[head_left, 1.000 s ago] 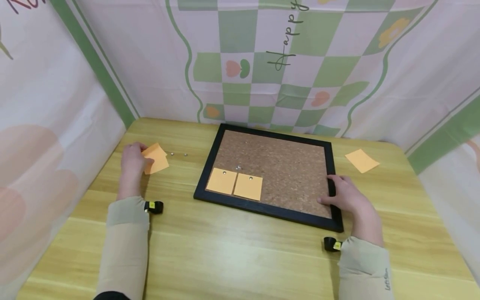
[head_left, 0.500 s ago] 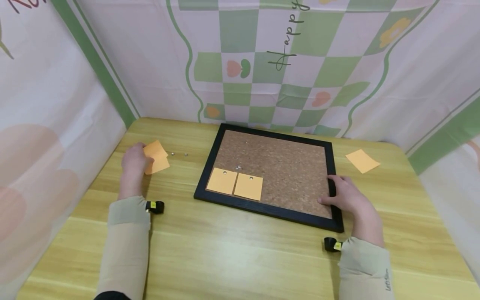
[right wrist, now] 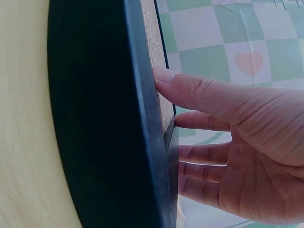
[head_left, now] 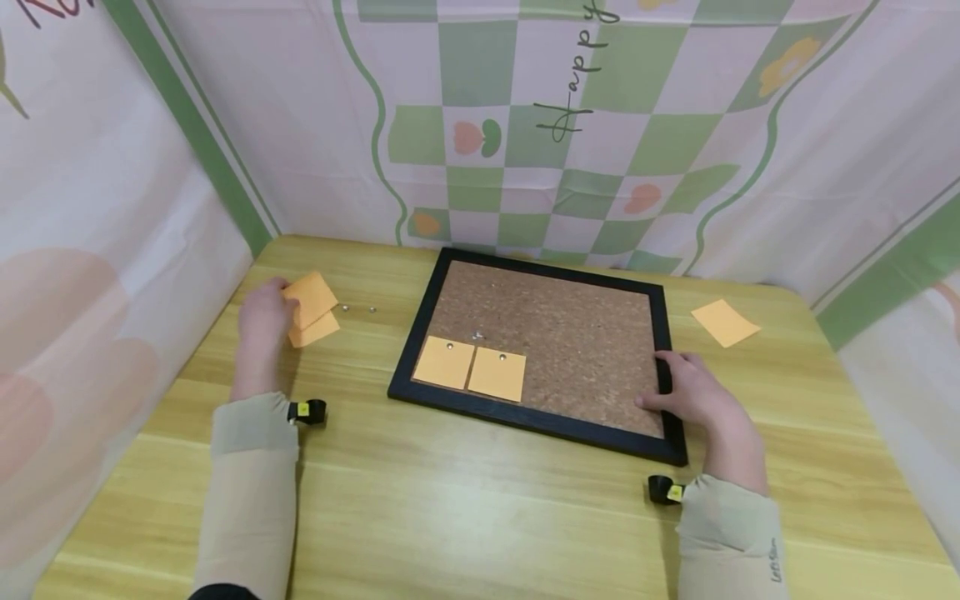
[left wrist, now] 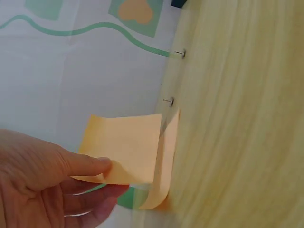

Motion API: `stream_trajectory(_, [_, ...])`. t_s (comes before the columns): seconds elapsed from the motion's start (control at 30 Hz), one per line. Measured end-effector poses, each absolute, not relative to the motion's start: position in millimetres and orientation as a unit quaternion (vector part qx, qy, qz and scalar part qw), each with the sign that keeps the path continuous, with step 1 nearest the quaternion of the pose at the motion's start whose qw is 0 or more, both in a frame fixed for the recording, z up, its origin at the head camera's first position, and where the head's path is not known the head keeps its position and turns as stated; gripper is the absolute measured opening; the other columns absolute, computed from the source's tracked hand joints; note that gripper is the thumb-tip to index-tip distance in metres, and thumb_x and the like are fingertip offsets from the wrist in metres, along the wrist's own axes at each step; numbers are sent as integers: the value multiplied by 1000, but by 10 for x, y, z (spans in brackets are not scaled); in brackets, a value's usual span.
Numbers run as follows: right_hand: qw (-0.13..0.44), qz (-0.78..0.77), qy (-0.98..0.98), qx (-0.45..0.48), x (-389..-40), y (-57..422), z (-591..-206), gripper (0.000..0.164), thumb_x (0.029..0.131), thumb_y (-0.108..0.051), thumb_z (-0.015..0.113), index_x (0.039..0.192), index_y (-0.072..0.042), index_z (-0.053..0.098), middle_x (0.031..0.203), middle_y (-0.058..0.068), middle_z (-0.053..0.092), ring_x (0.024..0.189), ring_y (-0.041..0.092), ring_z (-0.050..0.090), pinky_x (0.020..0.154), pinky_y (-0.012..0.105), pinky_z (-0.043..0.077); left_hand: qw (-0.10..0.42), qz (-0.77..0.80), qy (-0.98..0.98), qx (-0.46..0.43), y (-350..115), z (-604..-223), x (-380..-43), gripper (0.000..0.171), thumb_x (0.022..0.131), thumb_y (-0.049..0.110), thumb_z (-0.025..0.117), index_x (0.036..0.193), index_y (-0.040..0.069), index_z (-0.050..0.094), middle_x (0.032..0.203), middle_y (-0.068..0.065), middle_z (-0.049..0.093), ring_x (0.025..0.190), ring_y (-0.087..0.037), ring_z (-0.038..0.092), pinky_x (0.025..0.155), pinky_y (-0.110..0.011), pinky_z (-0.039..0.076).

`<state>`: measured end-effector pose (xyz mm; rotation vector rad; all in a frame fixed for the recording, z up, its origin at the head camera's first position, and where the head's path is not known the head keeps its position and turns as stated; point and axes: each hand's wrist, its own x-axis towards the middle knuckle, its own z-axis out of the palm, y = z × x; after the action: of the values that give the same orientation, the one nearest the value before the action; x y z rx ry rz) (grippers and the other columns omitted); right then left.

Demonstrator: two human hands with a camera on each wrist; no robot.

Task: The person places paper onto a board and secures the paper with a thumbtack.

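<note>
My left hand (head_left: 262, 321) pinches an orange sticky note (left wrist: 130, 145) between thumb and fingers at the table's left. A second sticky note (head_left: 317, 332) lies just under it on the table, with one side curled up in the left wrist view. My right hand (head_left: 701, 400) holds the right side of a black-framed corkboard (head_left: 577, 342). The thumb rests on the cork, and the fingers lie along the frame's outer edge. Two sticky notes, a left one (head_left: 441, 368) and a right one (head_left: 495, 380), are pinned side by side at the board's lower left.
Two thumbtacks lie between the left hand and the board, the nearer tack (left wrist: 171, 101) and the farther tack (left wrist: 183, 53). Small silvery tacks (head_left: 477, 335) sit on the cork above the pinned notes. Another orange note (head_left: 725, 322) lies right of the board. A patterned curtain (head_left: 300, 125) hangs behind.
The left hand has raised its sticky note a little up and away from the one below, and the note now lies flatter. The right hand and corkboard have stayed put.
</note>
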<state>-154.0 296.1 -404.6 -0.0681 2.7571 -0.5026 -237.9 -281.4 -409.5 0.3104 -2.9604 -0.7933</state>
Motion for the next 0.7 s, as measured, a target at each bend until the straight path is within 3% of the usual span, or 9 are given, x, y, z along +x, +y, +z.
stream_trajectory(0.2, [169,-177,969,-23,-1540,2957,-4040,91,89,-33,75,149,14,25,146,48,22,130,61,33,105,71,34,87,-261,-955,109,-2799,-4043,-2365,34,102,13,51,130,-5,57,117,-32,66,100,-48,63,81,-57,50])
stream_trajectory(0.47, [169,-178,969,-20,-1536,2946,-4039,90,89,-32,75,149,14,25,146,48,22,130,61,33,106,71,34,125,-293,-942,103,-2768,-3944,-2361,32,103,18,54,126,-2,63,122,-28,66,107,-45,63,89,-56,50])
stream_trajectory(0.57, [166,-179,970,-21,-1537,2949,-4045,90,89,-32,75,149,14,26,145,48,23,130,60,33,106,71,34,145,-319,-932,88,-2752,-3915,-2356,28,101,17,58,121,1,69,119,-24,69,102,-39,66,76,-40,53])
stream_trajectory(0.7, [166,-180,969,-21,-1541,2958,-4056,91,89,-32,75,149,14,25,145,48,23,130,60,33,106,71,34,135,-348,-925,76,-2717,-3865,-2343,26,101,19,59,120,7,72,123,-21,70,101,-35,69,64,-20,45])
